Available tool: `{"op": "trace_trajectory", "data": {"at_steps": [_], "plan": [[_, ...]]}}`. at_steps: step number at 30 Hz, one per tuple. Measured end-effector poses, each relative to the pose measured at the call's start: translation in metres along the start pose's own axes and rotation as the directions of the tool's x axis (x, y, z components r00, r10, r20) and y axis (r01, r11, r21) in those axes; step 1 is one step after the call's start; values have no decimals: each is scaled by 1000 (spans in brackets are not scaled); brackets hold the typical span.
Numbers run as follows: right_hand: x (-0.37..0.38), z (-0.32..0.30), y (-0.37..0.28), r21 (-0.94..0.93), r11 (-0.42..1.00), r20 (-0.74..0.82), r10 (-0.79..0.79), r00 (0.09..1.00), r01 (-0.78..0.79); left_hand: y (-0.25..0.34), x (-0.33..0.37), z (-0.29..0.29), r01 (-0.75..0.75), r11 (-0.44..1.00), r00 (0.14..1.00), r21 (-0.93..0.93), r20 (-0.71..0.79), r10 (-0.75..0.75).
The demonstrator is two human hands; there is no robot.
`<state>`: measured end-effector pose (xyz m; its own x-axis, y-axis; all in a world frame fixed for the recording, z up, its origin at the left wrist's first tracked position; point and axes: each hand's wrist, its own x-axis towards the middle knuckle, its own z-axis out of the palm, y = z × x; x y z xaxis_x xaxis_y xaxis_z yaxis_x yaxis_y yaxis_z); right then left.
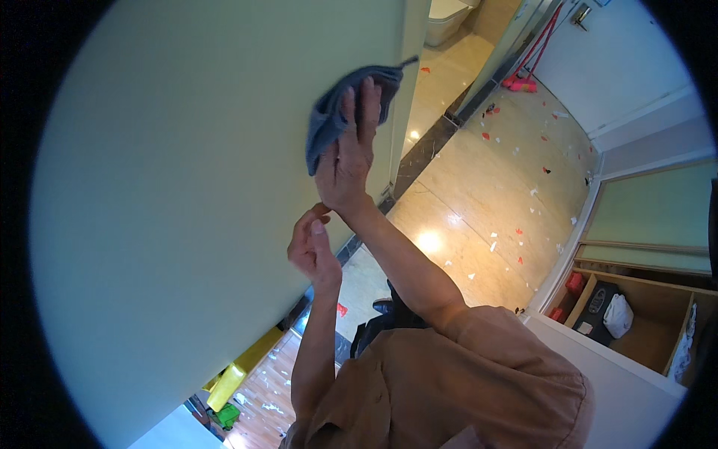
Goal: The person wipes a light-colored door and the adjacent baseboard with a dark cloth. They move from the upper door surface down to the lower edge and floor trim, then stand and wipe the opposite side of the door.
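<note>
Smooth, pale green wall [194,187] fills the left and centre of the frame, its finish matt and even. Against it, at upper centre, lies a blue-grey cloth [321,135], soft, folded and bunched at the edges, with a narrow tail projecting at its upper right.

Right hand [348,161]: laid over the cloth with fingers extended, pressing it to the wall; the thumb is not clearly visible. Its forearm rises diagonally from lower right. Left hand [314,247]: raised just below, fingers loosely curled, fingertips close to the right wrist; whether they touch it cannot be told. It holds nothing visible. Both arms emerge from a brown fabric shirt [449,374] at the lower edge.

Glossy beige floor tiles [426,217], right of centre, carry scattered red and white scraps [520,231]. A white toilet [446,21] stands beyond the doorway at top. At lower right, an open wooden compartment [652,318] contains a dark box [596,314] and a crumpled white bag [618,316].
</note>
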<state>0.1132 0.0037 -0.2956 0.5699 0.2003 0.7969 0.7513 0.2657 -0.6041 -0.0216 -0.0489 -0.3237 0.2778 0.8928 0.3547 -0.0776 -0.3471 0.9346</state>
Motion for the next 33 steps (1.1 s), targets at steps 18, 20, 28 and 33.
{"op": "trace_trajectory", "data": {"at_steps": [18, 20, 28, 33], "plan": [[-209, 31, 194, 133, 938, -150, 340, 929, -322, -138, -75, -46, 181, 977, 983, 111, -19, -180], [-253, 23, 219, -7, 911, -77, 411, 908, -413, -169, -81, -43, 173, 978, 985, 116, -21, -172], [-456, 13, 389, -233, 761, -116, 597, 794, -606, -282, -92, -20, -110, 922, 994, 370, 54, 97], [-486, 13, 367, -65, 595, -19, 802, 597, -801, -357, -114, -32, -245, 894, 965, 376, 4, 263]]}}
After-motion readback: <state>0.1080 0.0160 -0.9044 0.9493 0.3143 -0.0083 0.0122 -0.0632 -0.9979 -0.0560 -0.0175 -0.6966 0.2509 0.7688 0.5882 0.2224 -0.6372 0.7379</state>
